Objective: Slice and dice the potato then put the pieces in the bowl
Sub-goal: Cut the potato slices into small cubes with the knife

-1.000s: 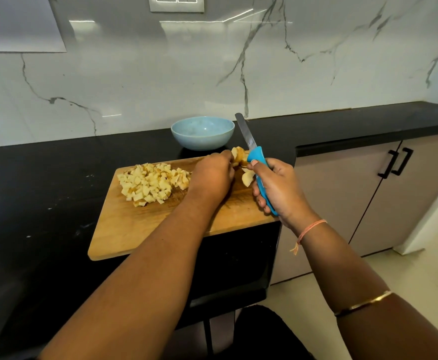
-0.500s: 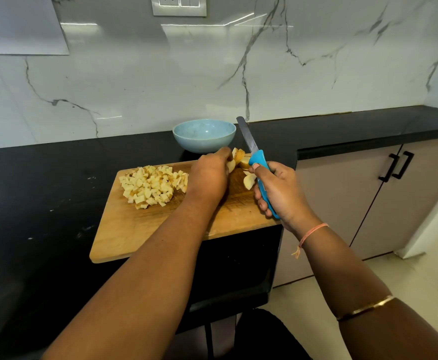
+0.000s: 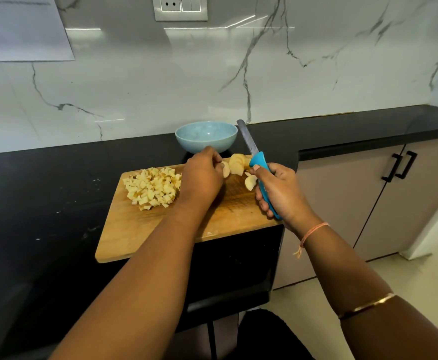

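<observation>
At twelve o'clock of the tan wooden board (image 3: pixel 160 229), the bowl (image 3: pixel 206 137) is showing pale blue; the diced potato (image 3: pixel 151 187) is looking pale yellow, the knife handle (image 3: pixel 260 162) bright blue.

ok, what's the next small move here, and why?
Probably lower the knife onto the potato slices that the left hand holds and cut them. The blade is raised off them in the right hand, these slices are undiced beside the diced pile, and the bowl looks empty.

We note: left hand (image 3: pixel 202 178) pinches potato slice (image 3: pixel 225 169) on cutting board (image 3: pixel 140 229); right hand (image 3: pixel 281 194) grips knife (image 3: pixel 260 162); diced potato (image 3: pixel 151 187) heaped left.
</observation>
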A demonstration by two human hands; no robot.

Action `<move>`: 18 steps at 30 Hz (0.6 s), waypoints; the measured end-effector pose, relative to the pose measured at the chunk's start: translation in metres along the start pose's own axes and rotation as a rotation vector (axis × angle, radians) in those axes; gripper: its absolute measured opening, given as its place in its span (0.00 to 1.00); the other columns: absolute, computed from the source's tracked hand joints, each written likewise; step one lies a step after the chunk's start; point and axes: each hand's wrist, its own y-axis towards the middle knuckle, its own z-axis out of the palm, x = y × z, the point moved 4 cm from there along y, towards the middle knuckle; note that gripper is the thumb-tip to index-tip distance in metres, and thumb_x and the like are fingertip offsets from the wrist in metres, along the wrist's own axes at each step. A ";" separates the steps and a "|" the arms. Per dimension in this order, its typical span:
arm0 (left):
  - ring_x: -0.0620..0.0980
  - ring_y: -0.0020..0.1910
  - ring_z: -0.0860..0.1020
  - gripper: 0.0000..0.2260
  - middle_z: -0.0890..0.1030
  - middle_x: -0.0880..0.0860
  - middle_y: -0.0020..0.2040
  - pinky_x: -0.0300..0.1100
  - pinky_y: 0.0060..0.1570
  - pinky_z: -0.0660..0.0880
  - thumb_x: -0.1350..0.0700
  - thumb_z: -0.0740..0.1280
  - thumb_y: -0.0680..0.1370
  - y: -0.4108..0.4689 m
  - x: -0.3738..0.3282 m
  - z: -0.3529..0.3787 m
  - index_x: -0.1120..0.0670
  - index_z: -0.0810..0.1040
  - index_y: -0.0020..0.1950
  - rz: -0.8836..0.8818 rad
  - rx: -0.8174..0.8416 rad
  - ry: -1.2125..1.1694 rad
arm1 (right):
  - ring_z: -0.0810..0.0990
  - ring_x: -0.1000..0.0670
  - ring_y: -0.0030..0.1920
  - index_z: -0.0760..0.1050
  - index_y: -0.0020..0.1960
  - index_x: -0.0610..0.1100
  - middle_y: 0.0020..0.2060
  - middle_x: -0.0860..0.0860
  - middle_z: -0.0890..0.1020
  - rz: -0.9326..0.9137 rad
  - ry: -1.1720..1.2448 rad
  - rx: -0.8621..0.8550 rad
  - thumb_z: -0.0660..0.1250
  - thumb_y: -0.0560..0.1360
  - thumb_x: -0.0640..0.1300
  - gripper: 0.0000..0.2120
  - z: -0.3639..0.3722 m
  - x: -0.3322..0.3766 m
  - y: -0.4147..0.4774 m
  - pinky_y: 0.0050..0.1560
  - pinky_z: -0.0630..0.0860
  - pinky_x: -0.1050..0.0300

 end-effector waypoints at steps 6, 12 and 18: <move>0.54 0.53 0.77 0.09 0.82 0.53 0.52 0.46 0.49 0.73 0.57 0.62 0.80 0.001 0.018 -0.004 0.53 0.81 0.55 -0.020 0.134 0.181 | 0.67 0.54 0.19 0.73 0.55 0.39 0.26 0.49 0.72 0.084 -0.180 0.094 0.58 0.81 0.48 0.13 0.007 0.008 0.000 0.19 0.65 0.64; 0.53 0.63 0.72 0.21 0.79 0.51 0.60 0.48 0.62 0.66 0.45 0.65 0.75 0.000 0.018 0.000 0.49 0.72 0.66 -0.028 0.195 0.316 | 0.72 0.55 0.25 0.67 0.69 0.49 0.33 0.50 0.76 0.078 -0.504 0.221 0.59 0.80 0.47 0.18 0.011 0.021 -0.008 0.23 0.68 0.65; 0.53 0.64 0.72 0.27 0.79 0.50 0.60 0.50 0.66 0.61 0.45 0.67 0.74 0.001 0.024 0.006 0.50 0.66 0.70 -0.067 0.160 0.307 | 0.74 0.52 0.38 0.72 0.66 0.45 0.47 0.48 0.78 0.025 -0.795 0.256 0.59 0.79 0.44 0.16 0.019 0.034 -0.008 0.39 0.73 0.61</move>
